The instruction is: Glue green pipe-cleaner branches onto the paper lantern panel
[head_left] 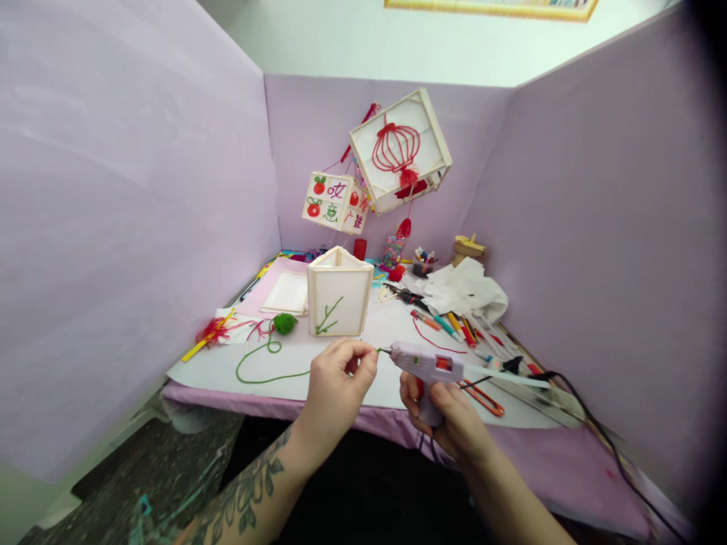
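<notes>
My left hand [344, 376] pinches the end of a green yarn [273, 381] near the middle of the table. That yarn trails left and loops back to a small green ball of yarn [285, 324]. Wrapped around the handle of a lilac hot glue gun [423, 362], my right hand [448, 415] points the nozzle at the pinched yarn end, at or nearly touching it. A clear glue stick [511, 375] sticks out of the gun's back. Just beyond my hands stands a three-sided white lantern [339, 299] with a wooden frame and green yarn branches on its front panel.
Two decorated lanterns, a large one [400, 151] and a smaller one [335, 200], hang at the back. Markers [454, 325], scissors [403, 294], an orange cutter [482, 397] and crumpled white cloth [469, 291] lie right. A black cord [602, 439] runs along the right edge. Lilac panels surround the table.
</notes>
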A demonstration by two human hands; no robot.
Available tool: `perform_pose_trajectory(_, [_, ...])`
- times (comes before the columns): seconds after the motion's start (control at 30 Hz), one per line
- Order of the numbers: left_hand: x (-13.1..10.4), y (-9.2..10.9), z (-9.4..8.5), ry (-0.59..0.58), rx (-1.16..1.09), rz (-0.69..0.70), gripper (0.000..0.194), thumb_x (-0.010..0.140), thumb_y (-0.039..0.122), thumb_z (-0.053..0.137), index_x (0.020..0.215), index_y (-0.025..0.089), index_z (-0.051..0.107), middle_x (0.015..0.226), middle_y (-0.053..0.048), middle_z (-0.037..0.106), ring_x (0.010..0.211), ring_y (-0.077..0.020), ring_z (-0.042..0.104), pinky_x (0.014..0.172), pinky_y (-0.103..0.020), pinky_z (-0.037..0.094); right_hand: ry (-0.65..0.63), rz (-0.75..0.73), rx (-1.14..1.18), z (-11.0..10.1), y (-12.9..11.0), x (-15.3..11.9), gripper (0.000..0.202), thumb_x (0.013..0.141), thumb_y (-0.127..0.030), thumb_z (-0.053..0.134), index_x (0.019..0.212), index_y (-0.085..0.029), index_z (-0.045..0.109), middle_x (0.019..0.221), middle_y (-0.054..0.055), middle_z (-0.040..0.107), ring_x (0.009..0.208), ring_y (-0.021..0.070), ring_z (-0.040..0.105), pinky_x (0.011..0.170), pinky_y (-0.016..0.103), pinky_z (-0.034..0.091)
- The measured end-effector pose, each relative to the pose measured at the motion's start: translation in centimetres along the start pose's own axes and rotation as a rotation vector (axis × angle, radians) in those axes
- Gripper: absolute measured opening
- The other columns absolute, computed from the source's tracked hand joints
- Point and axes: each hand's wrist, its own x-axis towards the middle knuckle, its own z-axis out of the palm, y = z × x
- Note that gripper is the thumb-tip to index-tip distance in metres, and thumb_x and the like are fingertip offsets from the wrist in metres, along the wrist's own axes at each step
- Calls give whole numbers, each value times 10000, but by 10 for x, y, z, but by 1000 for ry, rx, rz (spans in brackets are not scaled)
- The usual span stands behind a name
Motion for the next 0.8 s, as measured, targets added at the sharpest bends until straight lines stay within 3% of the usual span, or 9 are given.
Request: perform_pose_trajectory(0.8, [1,0,0,18,7,-1,137,843,209,575,741,158,650,695,-14,638,611,-114,551,577,-216,438,-2,14,4,0,1,0,467,778,-619,636,725,-162,553,631,5,462,469,71,310,364,167,230])
